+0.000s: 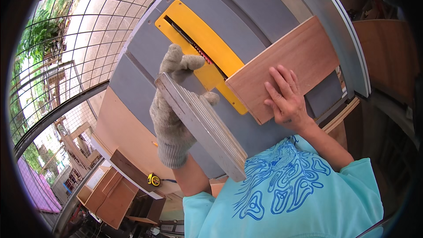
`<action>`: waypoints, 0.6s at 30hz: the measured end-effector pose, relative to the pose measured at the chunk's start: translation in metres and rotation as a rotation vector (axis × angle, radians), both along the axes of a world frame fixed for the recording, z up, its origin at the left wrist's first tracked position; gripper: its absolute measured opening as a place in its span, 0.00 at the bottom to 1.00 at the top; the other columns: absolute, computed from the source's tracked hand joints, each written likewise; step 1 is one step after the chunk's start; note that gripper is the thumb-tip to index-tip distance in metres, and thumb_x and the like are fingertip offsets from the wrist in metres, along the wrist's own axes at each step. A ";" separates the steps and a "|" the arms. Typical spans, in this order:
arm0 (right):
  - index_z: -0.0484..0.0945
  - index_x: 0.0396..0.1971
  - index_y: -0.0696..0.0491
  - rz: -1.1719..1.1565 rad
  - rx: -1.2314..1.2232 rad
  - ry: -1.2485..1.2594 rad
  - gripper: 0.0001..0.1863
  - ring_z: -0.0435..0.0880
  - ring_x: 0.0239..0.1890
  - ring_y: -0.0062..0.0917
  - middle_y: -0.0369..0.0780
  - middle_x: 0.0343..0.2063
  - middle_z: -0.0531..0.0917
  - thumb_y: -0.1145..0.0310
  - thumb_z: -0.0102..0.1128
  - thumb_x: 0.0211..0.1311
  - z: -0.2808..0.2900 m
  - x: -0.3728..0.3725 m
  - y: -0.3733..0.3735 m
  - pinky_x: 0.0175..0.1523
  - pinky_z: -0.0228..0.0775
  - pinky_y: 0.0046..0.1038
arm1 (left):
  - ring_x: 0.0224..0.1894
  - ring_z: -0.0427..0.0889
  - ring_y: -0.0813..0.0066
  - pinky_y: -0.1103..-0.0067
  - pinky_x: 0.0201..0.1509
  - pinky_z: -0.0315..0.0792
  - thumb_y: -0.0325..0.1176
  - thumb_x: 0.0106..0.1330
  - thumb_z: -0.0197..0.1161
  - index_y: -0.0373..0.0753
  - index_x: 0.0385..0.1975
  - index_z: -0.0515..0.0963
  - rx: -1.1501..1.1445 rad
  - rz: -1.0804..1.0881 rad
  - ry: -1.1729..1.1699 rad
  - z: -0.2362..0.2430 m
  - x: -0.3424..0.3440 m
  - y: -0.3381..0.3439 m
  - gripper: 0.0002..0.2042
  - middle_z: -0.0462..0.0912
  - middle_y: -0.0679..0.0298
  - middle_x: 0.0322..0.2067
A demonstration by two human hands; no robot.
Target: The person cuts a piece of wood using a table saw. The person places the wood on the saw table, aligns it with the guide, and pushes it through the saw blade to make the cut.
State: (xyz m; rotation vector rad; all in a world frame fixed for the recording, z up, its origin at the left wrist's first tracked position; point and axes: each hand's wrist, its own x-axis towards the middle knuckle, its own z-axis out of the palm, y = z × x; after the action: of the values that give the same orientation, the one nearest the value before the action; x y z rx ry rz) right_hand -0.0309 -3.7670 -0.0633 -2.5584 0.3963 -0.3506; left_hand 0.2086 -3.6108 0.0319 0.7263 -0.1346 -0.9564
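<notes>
Right hand [287, 99] flat on board [286, 64]; gloved left hand [172, 105] holds plywood stack [202, 128].

A saw table [246, 13] fills the middle of the scene, with an insert plate [200, 39] set into its top and the blade [194, 44] standing in the plate's slot. A flat board [286, 61] lies on the table to the right of the plate, its left end over the plate's near edge. The right hand [288, 99] rests on the board's near end. The left hand [174, 105], left of the board, holds a stack of thin panels [202, 125] on edge, running from the plate toward the near side. Below the table's near left corner, a tape measure [153, 179] lies on a lower bench [123, 141]. A wire fence [88, 26] stands far left.
</notes>
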 end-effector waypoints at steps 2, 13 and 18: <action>0.84 0.53 0.61 0.004 -0.003 0.006 0.23 0.65 0.76 0.48 0.51 0.71 0.72 0.68 0.70 0.58 0.000 -0.001 0.000 0.79 0.54 0.50 | 0.63 0.80 0.63 0.68 0.63 0.83 0.22 0.57 0.76 0.36 0.74 0.65 0.159 0.015 -0.311 -0.002 -0.004 0.001 0.41 0.77 0.52 0.61; 0.84 0.54 0.62 -0.007 0.017 0.034 0.23 0.64 0.77 0.47 0.51 0.71 0.71 0.68 0.69 0.59 0.003 -0.001 0.002 0.80 0.53 0.49 | 0.64 0.78 0.62 0.66 0.66 0.80 0.25 0.56 0.78 0.34 0.74 0.65 0.220 0.001 -0.264 0.004 -0.011 0.002 0.43 0.80 0.52 0.59; 0.84 0.53 0.62 -0.008 0.013 0.051 0.23 0.64 0.77 0.47 0.51 0.71 0.71 0.67 0.70 0.59 0.003 -0.001 0.002 0.80 0.52 0.50 | 0.64 0.78 0.63 0.67 0.65 0.82 0.27 0.55 0.79 0.36 0.74 0.66 0.316 0.004 -0.376 -0.002 -0.014 0.007 0.43 0.80 0.52 0.59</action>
State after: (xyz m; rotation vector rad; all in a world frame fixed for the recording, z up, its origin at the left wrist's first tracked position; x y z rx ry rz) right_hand -0.0319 -3.7654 -0.0603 -2.5576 0.4266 -0.2849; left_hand 0.1945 -3.6036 0.0296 1.1954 -0.3158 -0.8372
